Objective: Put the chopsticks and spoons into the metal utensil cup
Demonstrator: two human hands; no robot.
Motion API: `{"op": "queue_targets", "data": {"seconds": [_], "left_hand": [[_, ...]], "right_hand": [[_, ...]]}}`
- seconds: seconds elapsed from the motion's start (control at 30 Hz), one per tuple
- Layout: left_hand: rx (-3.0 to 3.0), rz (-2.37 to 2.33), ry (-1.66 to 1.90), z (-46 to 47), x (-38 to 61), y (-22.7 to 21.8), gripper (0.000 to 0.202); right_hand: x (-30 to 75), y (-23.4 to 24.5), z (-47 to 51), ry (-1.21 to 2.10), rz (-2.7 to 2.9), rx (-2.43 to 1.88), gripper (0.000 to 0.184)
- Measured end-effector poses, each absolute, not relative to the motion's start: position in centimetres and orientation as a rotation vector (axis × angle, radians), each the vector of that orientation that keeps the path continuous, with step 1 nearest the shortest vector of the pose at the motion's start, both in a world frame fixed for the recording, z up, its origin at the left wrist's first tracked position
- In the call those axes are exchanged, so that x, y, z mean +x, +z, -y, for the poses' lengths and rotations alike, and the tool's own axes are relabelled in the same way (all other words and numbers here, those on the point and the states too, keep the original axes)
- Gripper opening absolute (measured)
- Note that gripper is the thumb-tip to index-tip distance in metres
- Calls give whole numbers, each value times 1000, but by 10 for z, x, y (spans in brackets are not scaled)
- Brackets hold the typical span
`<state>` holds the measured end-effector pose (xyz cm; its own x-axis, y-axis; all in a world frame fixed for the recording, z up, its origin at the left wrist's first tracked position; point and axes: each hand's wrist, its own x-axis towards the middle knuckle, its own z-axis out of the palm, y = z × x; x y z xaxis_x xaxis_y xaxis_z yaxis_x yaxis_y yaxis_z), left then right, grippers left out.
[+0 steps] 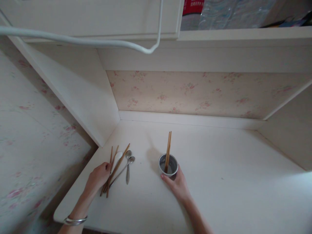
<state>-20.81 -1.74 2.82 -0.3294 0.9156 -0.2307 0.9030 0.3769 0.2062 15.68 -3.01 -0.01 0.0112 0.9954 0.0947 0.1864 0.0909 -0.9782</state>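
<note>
On the left of the white tabletop, my left hand (98,176) is closed with its fingertips at the wooden chopsticks (118,165), which lie loosely crossed there. How many are in its grip is hidden. A white spoon (118,158) lies among the chopsticks. Just right of them are two metal spoons, a short one (127,174) and a long-handled one (131,159). My right hand (179,187) wraps round the lower right side of a round metal cup (159,164). Two chopsticks (168,146) stand in that cup, leaning slightly.
The tabletop (219,201) runs back to a wallpapered wall (190,92), with a side panel (80,87) on the left. Overhead are a cabinet (97,19), a shelf with wrapped goods (219,14), and a white cable or bar (80,41) crossing the upper left.
</note>
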Motion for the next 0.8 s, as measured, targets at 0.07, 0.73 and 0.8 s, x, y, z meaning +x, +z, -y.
{"op": "queue_targets", "data": {"seconds": [0.07,0.73,0.8], "left_hand": [[1594,-2330,60,17,-209,29,42],[1434,-1841,1139,0,-146,100,47],[1460,-1720,1212,-4,-120,115,44]], "right_hand": [[157,1,30,1023,1362,-1279,70],[157,0,30,981,1423,-1319,70],[157,-1,30,993,1420,-1317,70]]}}
